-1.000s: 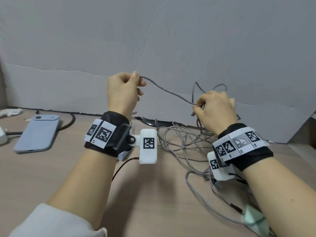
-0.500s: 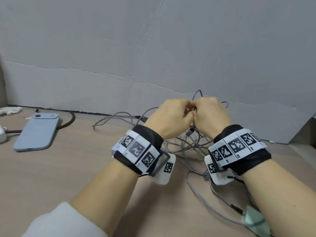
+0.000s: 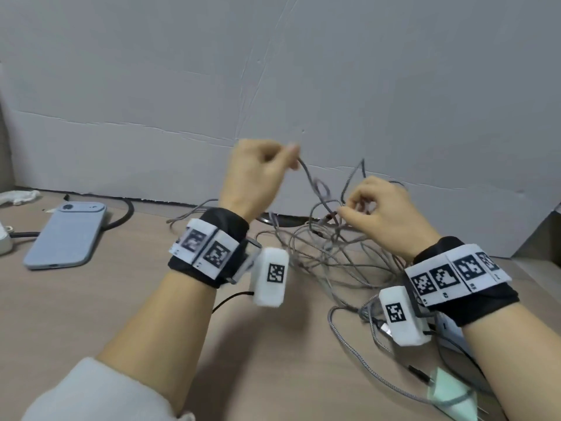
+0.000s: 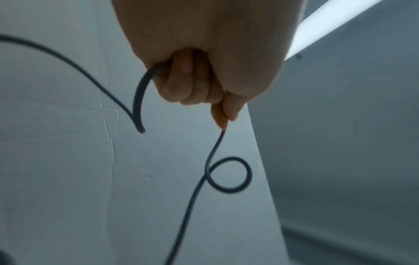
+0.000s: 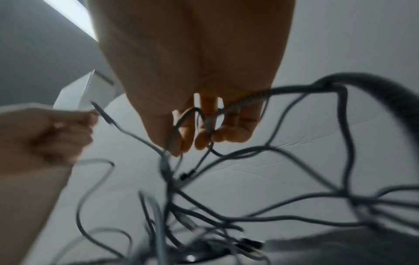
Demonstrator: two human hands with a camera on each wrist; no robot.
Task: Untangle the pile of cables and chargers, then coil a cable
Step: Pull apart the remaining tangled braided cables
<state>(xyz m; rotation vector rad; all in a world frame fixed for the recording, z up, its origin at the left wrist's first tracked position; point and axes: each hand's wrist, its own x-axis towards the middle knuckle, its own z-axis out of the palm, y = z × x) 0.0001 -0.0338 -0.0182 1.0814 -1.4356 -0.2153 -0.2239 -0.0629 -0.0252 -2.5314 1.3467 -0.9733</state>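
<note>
A tangle of grey braided cables lies on the wooden table against the back wall. My left hand is raised above it and pinches one grey cable between thumb and forefinger; the wrist view shows that cable hanging from the left hand with a small loop below. My right hand sits at the top of the pile, its fingers curled round several strands. A pale green charger lies at the lower right.
A light blue phone lies face down at the left, with a thick black cord behind it. A white object sits at the far left edge. A grey cardboard wall closes the back.
My hands were together over the pile half a second ago. The left hand has risen up and leftward, drawing a cable out of the tangle; the right hand stays at the pile.
</note>
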